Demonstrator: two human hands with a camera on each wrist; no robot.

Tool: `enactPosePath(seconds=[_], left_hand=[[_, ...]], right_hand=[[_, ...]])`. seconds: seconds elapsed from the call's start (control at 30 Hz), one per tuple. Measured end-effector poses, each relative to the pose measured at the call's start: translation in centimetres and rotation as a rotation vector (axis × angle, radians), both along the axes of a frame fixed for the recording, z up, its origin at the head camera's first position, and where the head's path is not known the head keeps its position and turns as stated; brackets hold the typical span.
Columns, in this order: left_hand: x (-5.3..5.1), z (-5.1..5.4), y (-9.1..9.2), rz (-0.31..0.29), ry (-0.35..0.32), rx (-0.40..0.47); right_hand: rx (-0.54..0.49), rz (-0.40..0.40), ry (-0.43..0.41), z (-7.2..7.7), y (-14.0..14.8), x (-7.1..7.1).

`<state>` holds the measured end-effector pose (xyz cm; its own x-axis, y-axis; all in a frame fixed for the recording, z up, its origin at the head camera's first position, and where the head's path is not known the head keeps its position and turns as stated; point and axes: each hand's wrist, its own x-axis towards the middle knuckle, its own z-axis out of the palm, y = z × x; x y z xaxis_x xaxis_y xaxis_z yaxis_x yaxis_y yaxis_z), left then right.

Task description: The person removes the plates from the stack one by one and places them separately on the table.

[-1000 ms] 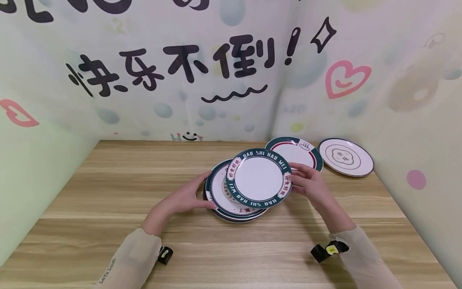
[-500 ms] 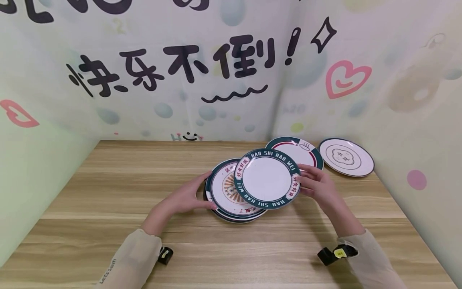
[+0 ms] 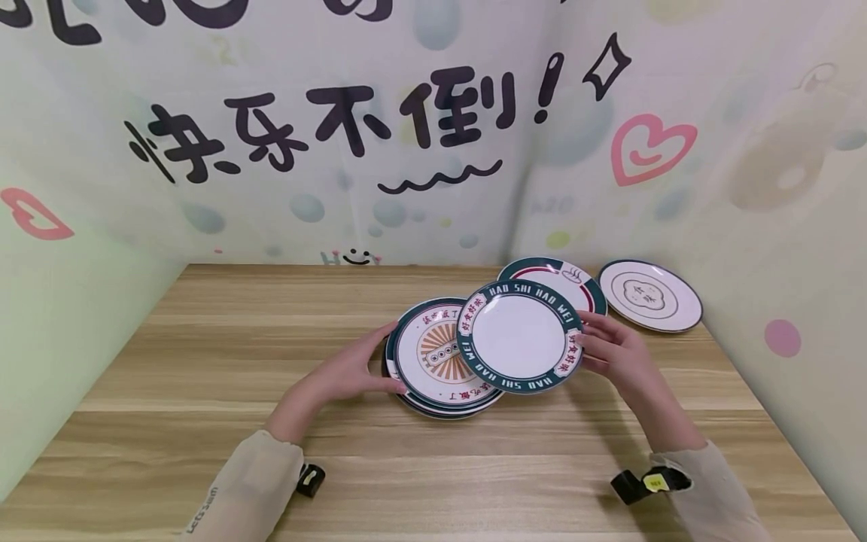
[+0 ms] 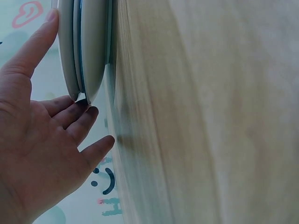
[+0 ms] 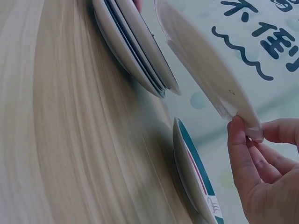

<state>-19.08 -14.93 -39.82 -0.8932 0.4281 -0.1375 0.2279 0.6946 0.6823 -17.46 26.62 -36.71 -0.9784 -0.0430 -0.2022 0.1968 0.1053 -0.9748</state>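
My right hand (image 3: pixel 619 357) pinches the right rim of a white plate (image 3: pixel 520 339) with a green lettered border. That plate is raised, and part of it overlaps the stack of plates (image 3: pixel 415 354) in the head view. In the right wrist view, a gap separates the held plate (image 5: pixel 210 70) from the stack (image 5: pixel 133 51). A sunburst design and red characters show on the stack's top plate. At the stack's left, my left hand (image 3: pixel 345 369) rests its spread thumb and fingertips against the rims. The left wrist view shows these fingers mostly straight beside the stacked plates (image 4: pixel 86 46).
Behind the held plate lies another plate (image 3: pixel 552 277) with a green rim and red ring, partly hidden. A blue-rimmed white plate (image 3: pixel 650 295) sits at the back right, near the wall. A printed backdrop (image 3: pixel 433 211) rises behind the wooden table (image 3: pixel 271 331).
My right hand has moved the held plate to the right, uncovering more of the sunburst plate on the stack. My left hand has stayed in place.
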Motion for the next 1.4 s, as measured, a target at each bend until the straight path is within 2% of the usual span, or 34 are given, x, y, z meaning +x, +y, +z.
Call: enactPosePath(seconds=[0.17,0.4,0.7,1.17,1.4], left_hand=[[0.1,0.1,0.0,0.002,-0.003,0.004],[0.1,0.0,0.1,0.007,-0.008,0.01],[0.1,0.0,0.1,0.011,-0.01,0.002],[0.1,0.0,0.0,0.01,-0.003,-0.013],[0.1,0.0,0.0,0.003,0.0,-0.012]], right_hand=[[-0.014,-0.014,-0.005,0.1,0.9,0.3],[-0.105,-0.027,0.022,-0.2,2.3,0.7],[-0.163,-0.04,0.047,-0.5,4.0,1.1],[-0.133,-0.098,0.0,-0.7,6.5,2.0],[-0.206,-0.106,0.025,-1.1,7.8,2.4]])
